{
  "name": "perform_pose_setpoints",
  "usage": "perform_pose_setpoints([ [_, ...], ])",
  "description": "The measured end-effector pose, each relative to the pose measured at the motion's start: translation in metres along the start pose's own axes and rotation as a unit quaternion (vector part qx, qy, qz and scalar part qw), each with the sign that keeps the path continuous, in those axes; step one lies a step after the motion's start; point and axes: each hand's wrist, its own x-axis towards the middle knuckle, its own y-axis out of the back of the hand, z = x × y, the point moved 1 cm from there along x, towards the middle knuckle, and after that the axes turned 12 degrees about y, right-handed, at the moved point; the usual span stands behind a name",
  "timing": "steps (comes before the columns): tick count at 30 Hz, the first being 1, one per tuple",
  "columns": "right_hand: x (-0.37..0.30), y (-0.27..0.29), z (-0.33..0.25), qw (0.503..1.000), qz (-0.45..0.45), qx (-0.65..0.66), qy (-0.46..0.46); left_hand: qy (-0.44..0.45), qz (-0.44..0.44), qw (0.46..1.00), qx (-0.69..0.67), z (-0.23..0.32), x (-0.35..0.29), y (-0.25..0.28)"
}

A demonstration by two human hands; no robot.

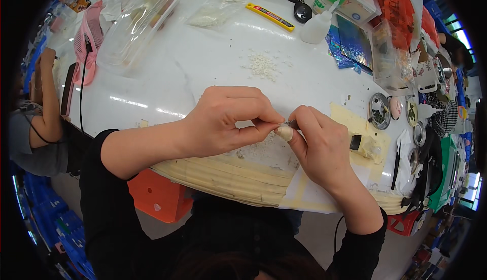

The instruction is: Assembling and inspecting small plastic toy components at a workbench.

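My left hand (234,120) and my right hand (320,143) meet over the table's near side, fingertips almost touching. Thumb and forefinger of the left are pinched together; what they hold, if anything, is too small to name. The right pinches a tiny greyish thing (291,124) whose kind I cannot make out. A pale covering (284,132) wraps the tip of the right thumb. Beyond my hands, a loose patch of small white grains (262,66) lies on the white table (203,72). More white bits are scattered beneath my fingers.
Farther back lie a yellow cutter knife (270,16), a bag of pale grains (210,16), a black key fob (302,12) and a white squeeze bottle (315,28). A clear plastic box (137,31) stands left. Small round dishes (379,111) sit right. Another person (43,112) is at far left.
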Motion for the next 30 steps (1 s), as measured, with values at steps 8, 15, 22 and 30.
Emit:
perform_pose_setpoints([
  [8,-0.0008,0.0002,0.0021,1.000,-0.013,-0.001,0.007,-0.041,0.012,0.998,0.040,-0.0019,0.0013,0.0003],
  [15,-0.0010,0.0013,0.0013,1.000,-0.018,0.019,0.003,-0.059,0.028,0.997,0.049,-0.0030,0.0008,-0.0008],
  [22,-0.0019,0.0016,0.0010,0.999,-0.017,0.028,0.003,-0.063,0.031,0.996,0.054,-0.0025,0.0009,-0.0015],
  [30,-0.0023,0.0022,0.0009,0.999,-0.024,0.028,0.006,-0.063,0.030,0.996,0.048,-0.0023,0.0012,-0.0017],
])
